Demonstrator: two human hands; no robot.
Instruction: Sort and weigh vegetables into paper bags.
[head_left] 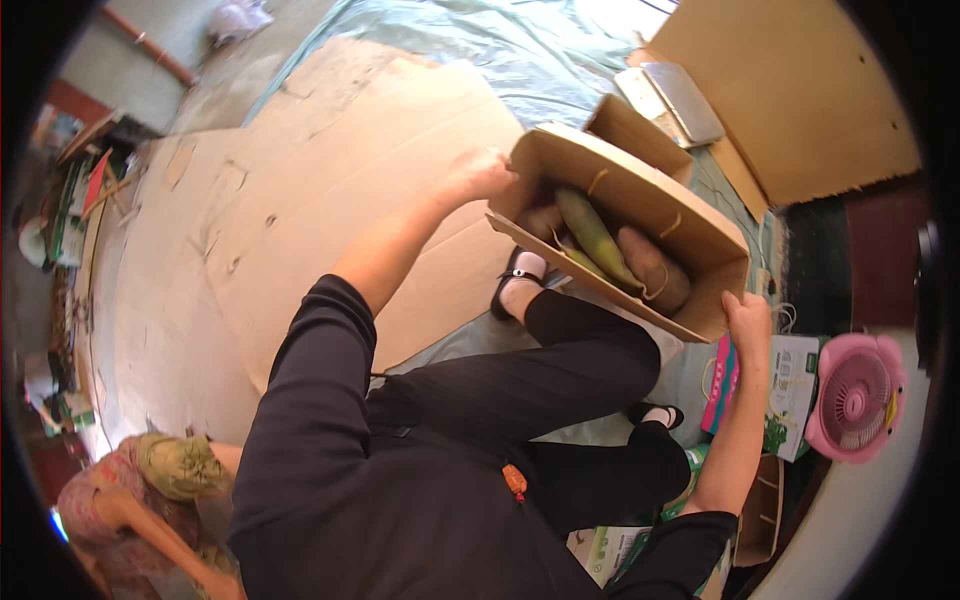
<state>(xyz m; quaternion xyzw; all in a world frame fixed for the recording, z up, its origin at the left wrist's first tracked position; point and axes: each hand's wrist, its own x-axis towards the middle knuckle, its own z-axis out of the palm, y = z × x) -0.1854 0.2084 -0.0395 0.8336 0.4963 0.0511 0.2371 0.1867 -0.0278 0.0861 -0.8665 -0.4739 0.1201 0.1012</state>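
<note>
An open cardboard box [690, 218] hangs tilted between my hands, its opening toward me, above my bent leg. My left hand [484, 174] is closed on its left end near the top corner. Fingers of my right hand [748, 318] are wrapped over the rim at the right end, thumb upward. Inside lie a long green radish-like vegetable [597, 235], a large reddish-brown tuber [652, 268] that looks like a sweet potato, and another brownish piece [540, 221] in the shaded left corner. The box's underside is hidden.
Flattened cardboard [400, 130] covers the floor at left, with a bluish plastic sheet [470, 45] beyond. A pink fan [855, 398] and a white-green carton [793, 385] stand at right. Another person [150, 490] bends over at lower left. A wooden board [790, 90] rises at far right.
</note>
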